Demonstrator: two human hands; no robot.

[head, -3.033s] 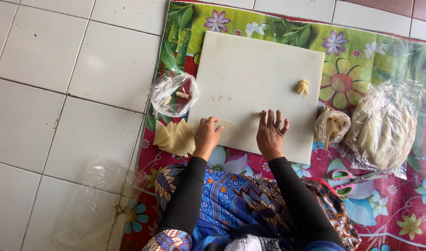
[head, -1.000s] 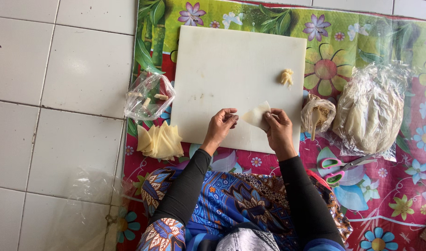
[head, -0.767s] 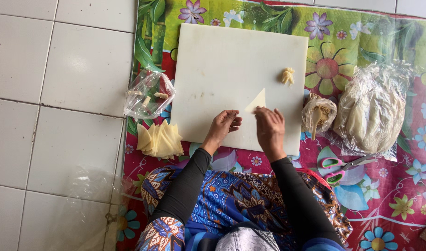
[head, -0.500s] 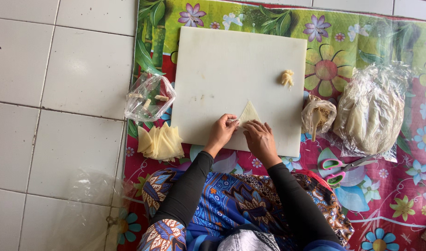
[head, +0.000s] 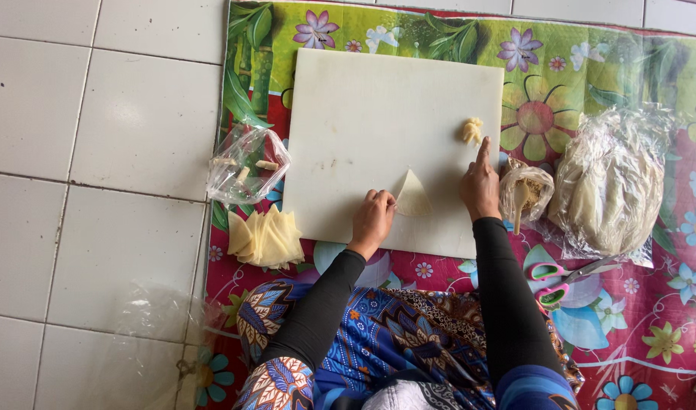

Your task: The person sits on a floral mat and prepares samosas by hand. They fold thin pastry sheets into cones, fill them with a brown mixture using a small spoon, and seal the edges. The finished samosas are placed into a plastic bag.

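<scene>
Pale triangular dough sheet (head: 413, 197) flat on white cutting board (head: 378, 121), near its lower edge; small yellowish filling lump (head: 471, 130) by board's right edge

Colours on the floor mat

A cream plastic rectangular cutting board (head: 386, 129) carries a pale yellow triangular pastry wrapper (head: 413, 197); beneath lies a red-and-green flowered vinyl mat (head: 591, 61) on white floor tiles (head: 97, 114); scissors with pink-and-green handles (head: 564, 275).

right hand (head: 481, 184) left wrapper (head: 413, 197) | now reaching toward filling lump (head: 471, 130)
</scene>
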